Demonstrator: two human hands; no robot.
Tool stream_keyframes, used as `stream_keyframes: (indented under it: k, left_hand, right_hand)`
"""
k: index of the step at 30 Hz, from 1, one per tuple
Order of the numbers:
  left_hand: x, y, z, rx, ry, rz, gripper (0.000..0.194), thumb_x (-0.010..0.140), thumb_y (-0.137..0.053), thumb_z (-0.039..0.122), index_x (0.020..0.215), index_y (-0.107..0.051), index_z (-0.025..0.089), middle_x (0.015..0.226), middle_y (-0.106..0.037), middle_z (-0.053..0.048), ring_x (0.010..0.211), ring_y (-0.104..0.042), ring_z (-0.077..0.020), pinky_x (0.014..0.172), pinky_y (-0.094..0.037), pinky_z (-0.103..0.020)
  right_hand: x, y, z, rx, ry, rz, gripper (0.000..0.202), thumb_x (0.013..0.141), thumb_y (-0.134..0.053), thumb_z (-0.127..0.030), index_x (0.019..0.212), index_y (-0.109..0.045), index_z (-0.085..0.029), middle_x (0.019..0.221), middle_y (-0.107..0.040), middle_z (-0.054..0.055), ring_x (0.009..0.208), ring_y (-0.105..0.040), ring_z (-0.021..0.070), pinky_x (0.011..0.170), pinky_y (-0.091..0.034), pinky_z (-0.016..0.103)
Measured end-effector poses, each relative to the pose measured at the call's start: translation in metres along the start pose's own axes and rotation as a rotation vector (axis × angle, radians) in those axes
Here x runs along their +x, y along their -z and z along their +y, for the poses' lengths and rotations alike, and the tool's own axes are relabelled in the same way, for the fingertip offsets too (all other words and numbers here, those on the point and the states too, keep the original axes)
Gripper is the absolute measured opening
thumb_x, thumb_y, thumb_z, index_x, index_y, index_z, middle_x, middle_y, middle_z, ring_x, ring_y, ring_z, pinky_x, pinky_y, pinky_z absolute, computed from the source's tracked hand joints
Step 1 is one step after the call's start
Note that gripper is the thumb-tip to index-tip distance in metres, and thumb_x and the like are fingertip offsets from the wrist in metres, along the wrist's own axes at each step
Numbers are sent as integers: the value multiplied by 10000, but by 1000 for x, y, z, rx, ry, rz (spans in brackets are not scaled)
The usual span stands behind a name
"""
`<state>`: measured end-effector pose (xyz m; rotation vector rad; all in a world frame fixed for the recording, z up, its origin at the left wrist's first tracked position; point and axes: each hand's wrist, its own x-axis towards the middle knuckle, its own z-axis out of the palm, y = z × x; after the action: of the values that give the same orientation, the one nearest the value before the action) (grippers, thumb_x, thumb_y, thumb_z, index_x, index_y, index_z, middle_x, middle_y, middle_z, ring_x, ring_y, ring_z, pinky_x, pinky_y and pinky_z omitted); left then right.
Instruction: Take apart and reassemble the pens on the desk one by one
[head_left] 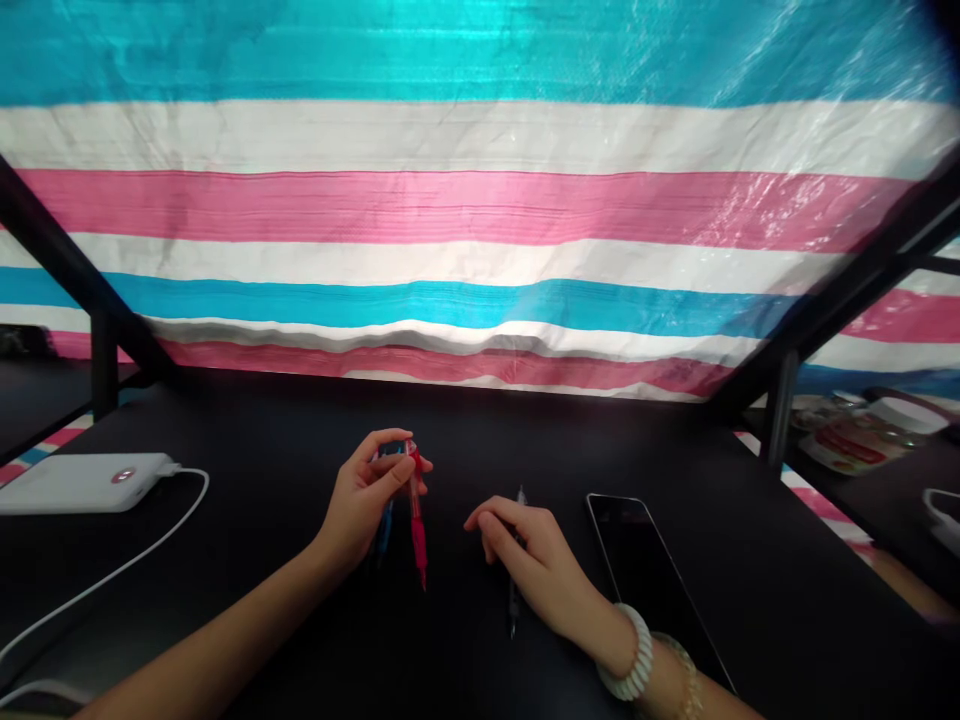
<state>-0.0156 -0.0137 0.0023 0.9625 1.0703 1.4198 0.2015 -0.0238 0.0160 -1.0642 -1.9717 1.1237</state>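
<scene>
My left hand (pixel 374 485) is closed, pinching a pink-red pen (pixel 418 525) near its upper end, with the tip pointing down. A blue pen (pixel 385 532) hangs behind the same fingers, partly hidden by them. To the right, my right hand (pixel 534 550) is low over the black table, its fingers loosely bent and thumb apart from the index finger. A dark pen (pixel 514 608) passes beneath this hand, both ends showing; it looks to be lying on the table. White coiled and beaded bands circle the right wrist.
A black phone (pixel 651 560) lies just right of my right hand. At left, a white power bank (pixel 86 483) has a white cable (pixel 169 535) plugged in. Dark slanted bars flank the table (pixel 315 640), with a striped sheet (pixel 480 210) behind. A white-lidded jar (pixel 874 435) stands far right.
</scene>
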Motion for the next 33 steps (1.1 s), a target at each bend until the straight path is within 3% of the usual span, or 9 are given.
stream_keyframes:
  k: [10, 14, 17, 20, 33]
  left_hand:
    - [5, 7, 5, 255, -63, -13, 422, 810, -729, 406, 1127, -559, 185, 855, -758, -76, 657, -684, -193, 634, -546, -311]
    - [11, 10, 7, 565, -189, -3, 420, 857, -668, 406, 1215, -568, 211, 892, -761, -69, 713, -695, -211, 698, -529, -322]
    - [19, 17, 2, 845, -345, 35, 354, 858, -658, 367, 1189, -627, 244, 897, -754, -47, 788, -679, -228, 757, -500, -334]
    - [27, 25, -4, 988, -451, 32, 314, 852, -645, 328, 1156, -658, 252, 945, -735, -49, 920, -647, -257, 838, -484, -368]
    - [30, 31, -12, 1273, -446, -7, 251, 883, -600, 324, 1105, -658, 222, 975, -723, -70, 937, -590, -274, 816, -434, -388]
  right_hand:
    - [-1, 1, 2, -10, 5, 6, 364, 1022, -420, -383, 881, -678, -169, 643, -544, -19, 601, -502, 122, 579, -370, 237]
    - [-1, 0, 2, -6, 5, 22, 366, 1019, -425, -392, 879, -681, -171, 641, -549, -16, 596, -502, 125, 573, -368, 242]
    - [-2, 0, 4, -13, 4, 51, 356, 1016, -433, -385, 872, -681, -175, 641, -548, -16, 592, -493, 127, 571, -362, 249]
    - [-1, 1, 5, -20, 3, 89, 339, 1011, -443, -374, 869, -681, -180, 637, -548, -18, 586, -490, 128, 568, -355, 253]
    - [-2, 6, 2, 119, 7, 334, 369, 1003, -437, -400, 787, -642, -182, 598, -492, -23, 576, -470, 133, 559, -347, 262]
